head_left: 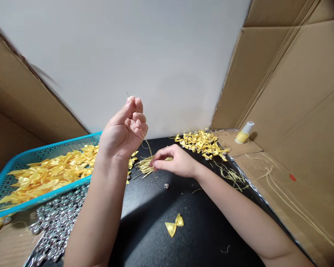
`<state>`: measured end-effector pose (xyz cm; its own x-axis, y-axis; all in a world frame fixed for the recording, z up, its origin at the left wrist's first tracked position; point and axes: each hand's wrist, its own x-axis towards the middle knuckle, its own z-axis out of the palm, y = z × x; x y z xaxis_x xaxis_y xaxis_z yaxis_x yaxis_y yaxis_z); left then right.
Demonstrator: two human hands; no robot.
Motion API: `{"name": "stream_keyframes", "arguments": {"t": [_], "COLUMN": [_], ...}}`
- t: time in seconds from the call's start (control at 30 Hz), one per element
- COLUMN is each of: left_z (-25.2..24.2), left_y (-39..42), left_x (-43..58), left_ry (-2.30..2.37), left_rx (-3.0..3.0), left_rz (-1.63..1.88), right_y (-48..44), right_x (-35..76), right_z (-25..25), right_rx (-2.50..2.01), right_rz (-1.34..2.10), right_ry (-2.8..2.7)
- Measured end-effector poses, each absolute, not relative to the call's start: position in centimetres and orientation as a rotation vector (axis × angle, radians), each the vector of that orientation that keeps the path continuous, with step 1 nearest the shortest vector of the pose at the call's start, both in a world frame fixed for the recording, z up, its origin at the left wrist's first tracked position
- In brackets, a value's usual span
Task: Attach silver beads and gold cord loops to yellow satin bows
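Observation:
My left hand [125, 126] is raised before the pale wall, its thumb and forefinger pinching a thin needle [127, 95] that points up. From these fingers a yellow thread [148, 142] hangs in a loose curve down to my right hand [174, 161]. Thumb and forefinger of my right hand are closed at the thread's lower end, though the fingertips are partly hidden. Just behind and beneath them lies a bundle of gold-coloured thin strands [144, 167]. A small silver bead [166, 186] and a single yellow ribbon bow [174, 225] lie on the black surface [200, 237].
At left, a blue basket [44, 194] holds many yellow bows, with a heap of silver beads [58, 218] in front. Finished-looking bows with beads [203, 142] are piled at the back right. Thread scraps [233, 176] and a thread spool [244, 132] lie near cardboard walls [300, 96].

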<state>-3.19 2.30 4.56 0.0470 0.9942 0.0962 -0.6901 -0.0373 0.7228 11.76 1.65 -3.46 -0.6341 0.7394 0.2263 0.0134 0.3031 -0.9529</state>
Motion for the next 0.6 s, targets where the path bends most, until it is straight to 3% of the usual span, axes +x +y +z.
{"name": "stream_keyframes", "arguments": {"t": [0.6], "left_z": [4.69], "left_y": [2.29], "left_x": [-3.05], "left_ry": [0.509], "left_rx": [0.596], "left_rz": [1.479], "right_y": [1.28], "right_x": [11.82], "right_z": [-3.85], "right_rx": [-0.746], "right_rz": [1.135], "right_ry": [-2.0]}}
